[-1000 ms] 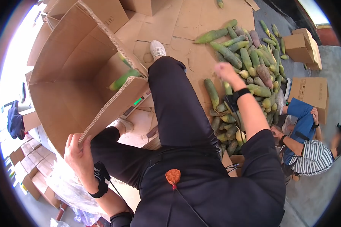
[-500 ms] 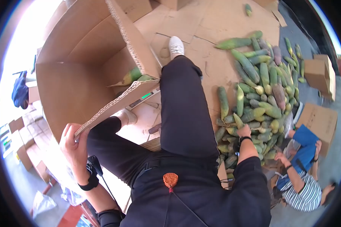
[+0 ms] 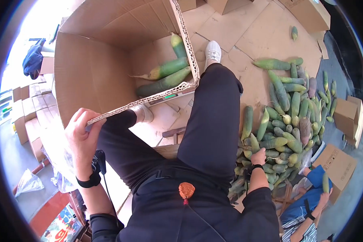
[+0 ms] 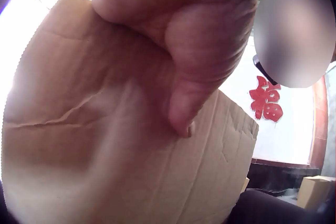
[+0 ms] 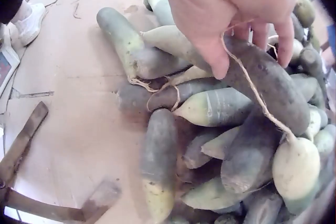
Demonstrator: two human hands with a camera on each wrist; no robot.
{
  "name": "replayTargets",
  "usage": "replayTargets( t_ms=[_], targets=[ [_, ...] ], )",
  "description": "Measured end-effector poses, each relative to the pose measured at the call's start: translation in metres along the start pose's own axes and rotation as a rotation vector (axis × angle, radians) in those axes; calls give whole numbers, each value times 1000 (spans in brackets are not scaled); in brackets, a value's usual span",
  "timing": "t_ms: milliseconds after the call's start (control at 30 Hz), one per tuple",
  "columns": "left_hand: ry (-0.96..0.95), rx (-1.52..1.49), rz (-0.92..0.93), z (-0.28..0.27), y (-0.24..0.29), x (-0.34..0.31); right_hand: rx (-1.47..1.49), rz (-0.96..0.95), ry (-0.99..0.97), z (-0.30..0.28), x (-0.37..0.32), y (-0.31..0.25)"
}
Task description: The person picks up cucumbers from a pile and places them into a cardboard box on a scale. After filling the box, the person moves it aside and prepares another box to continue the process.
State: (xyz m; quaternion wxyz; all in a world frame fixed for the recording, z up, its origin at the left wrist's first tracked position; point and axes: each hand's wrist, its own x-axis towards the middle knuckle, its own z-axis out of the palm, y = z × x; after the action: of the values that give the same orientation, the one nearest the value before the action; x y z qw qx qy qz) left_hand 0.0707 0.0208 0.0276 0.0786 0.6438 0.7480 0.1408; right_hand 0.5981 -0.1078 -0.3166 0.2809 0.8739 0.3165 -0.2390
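Observation:
A large open cardboard box [image 3: 97,76] stands at the left with several green radishes [image 3: 165,68] inside. My left hand [image 3: 83,131] pinches the near edge of its wall; in the left wrist view that hand [image 4: 194,40] has its thumb against the cardboard [image 4: 131,145]. To the right lies a heap of green radishes [image 3: 294,121], and my right hand [image 3: 257,156] is at its near left part. In the right wrist view my right hand [image 5: 236,19] has its thumb and fingers round a dark green radish [image 5: 268,82] on top of the heap.
A scale display [image 3: 170,96] glows beside the box. Another person [image 3: 306,205] holds a radish at the lower right. Cardboard boxes [image 3: 334,169] stand beyond the heap, and a wooden piece [image 3: 174,132] lies between my legs.
The view has swung, bringing more radishes inside the box into sight. My right hand has come down from above the heap to a radish in it. The left hand keeps its hold.

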Motion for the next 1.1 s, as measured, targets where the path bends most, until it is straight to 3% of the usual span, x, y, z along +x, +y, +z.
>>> replayTargets(
  t_ms=[67, 133, 233, 333, 433, 567, 767, 800, 867, 900, 967, 1100],
  targets=[
    [1, 8, -9, -3, 3, -1, 167, -221, 100, -9, -5, -5],
    [-27, 24, -84, -6, 9, -2, 291, -277, 121, -29, -6, -19],
    [3, 23, -33, -8, 7, -4, 676, -570, 182, -73, -15, -47],
    [46, 15, 6, -6, -1, -6, 867, -727, 215, -158, -57, -88],
    [59, 41, 51, -5, -7, -9, 901, -983, 451, -243, -101, -117],
    [83, 70, 77, -5, -12, -9, 1257, -1374, 340, -355, -214, -155],
    [59, 93, 66, -8, -14, -10, 1076, -1863, 202, -412, -316, -220],
    [57, 101, 68, -9, -15, -10, 972, -1944, 309, -412, -326, -234],
    [62, 95, 80, -9, -16, -10, 1016, -1915, 277, -411, -376, -248],
    [64, 91, 90, -8, -15, -10, 844, -1948, 367, -408, -382, -252],
    [69, 92, 105, -6, -17, -9, 513, -2028, 521, -402, -367, -268],
    [50, 128, 86, -9, -13, -10, 405, -2136, 524, -376, -368, -309]
  ],
)
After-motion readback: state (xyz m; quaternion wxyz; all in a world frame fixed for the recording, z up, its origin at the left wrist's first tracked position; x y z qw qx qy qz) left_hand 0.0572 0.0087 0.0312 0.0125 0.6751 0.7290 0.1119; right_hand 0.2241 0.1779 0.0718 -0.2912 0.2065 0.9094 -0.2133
